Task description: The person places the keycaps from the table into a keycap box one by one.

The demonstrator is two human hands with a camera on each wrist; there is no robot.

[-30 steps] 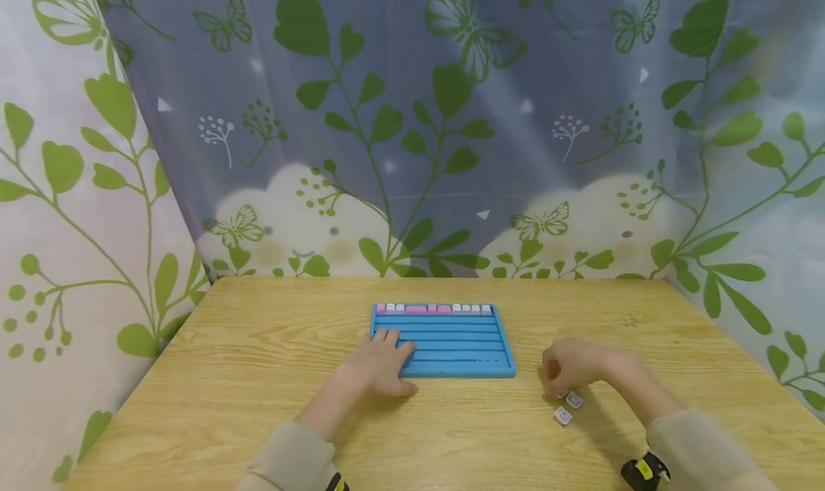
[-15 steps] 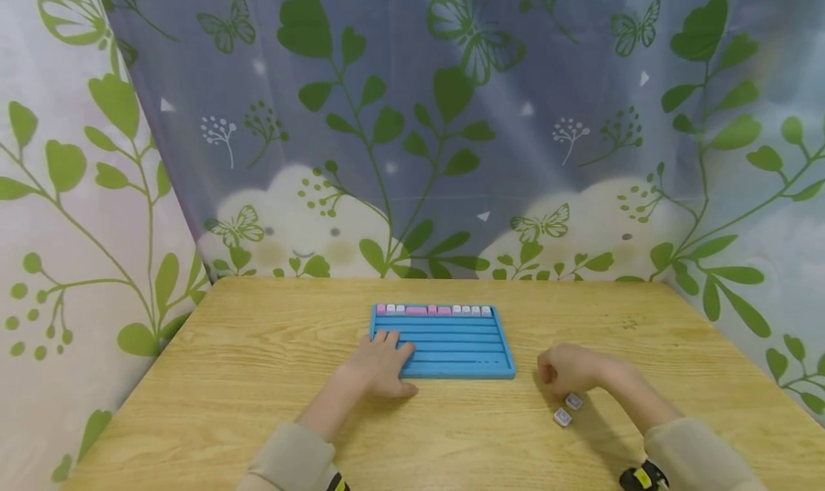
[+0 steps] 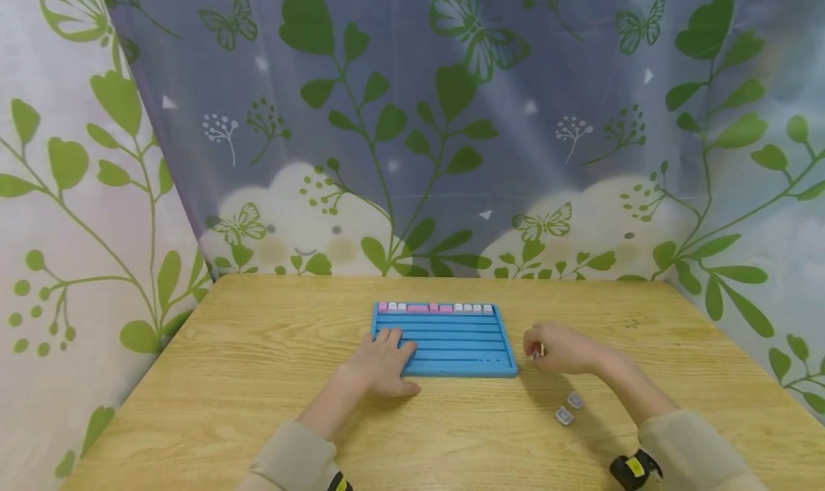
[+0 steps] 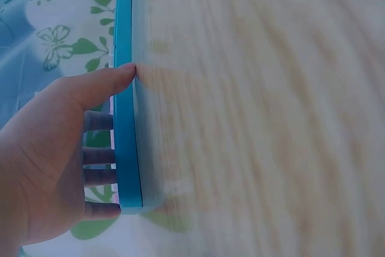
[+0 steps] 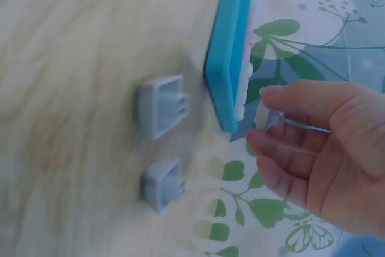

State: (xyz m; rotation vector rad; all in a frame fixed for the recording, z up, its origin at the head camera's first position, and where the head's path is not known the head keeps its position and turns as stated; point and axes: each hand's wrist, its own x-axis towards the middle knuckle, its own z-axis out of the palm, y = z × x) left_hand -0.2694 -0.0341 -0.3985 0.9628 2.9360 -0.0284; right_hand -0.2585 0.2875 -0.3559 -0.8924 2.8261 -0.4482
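Observation:
A blue keycap tray (image 3: 454,342) with ridged rows lies on the table; pink and white keycaps (image 3: 417,309) fill its far row. My left hand (image 3: 382,362) rests on the tray's left end, fingers spread over the ridges, and the left wrist view has the thumb (image 4: 108,85) against its front edge. To the right of the tray, my right hand (image 3: 561,348) is raised and pinches a white keycap (image 5: 264,116) between thumb and fingers. Two more keycaps, one nearer (image 3: 563,416) and one farther (image 3: 575,401), lie upside down on the table below that hand.
The wooden table (image 3: 258,333) runs back to a patterned curtain (image 3: 399,119) with leaves and butterflies. Similar cloth hangs at both sides. A black wrist strap (image 3: 634,469) shows by the right sleeve.
My right hand has picked a keycap from the small group on the table, lifted it and moved left toward the tray. The left hand has stayed on the tray.

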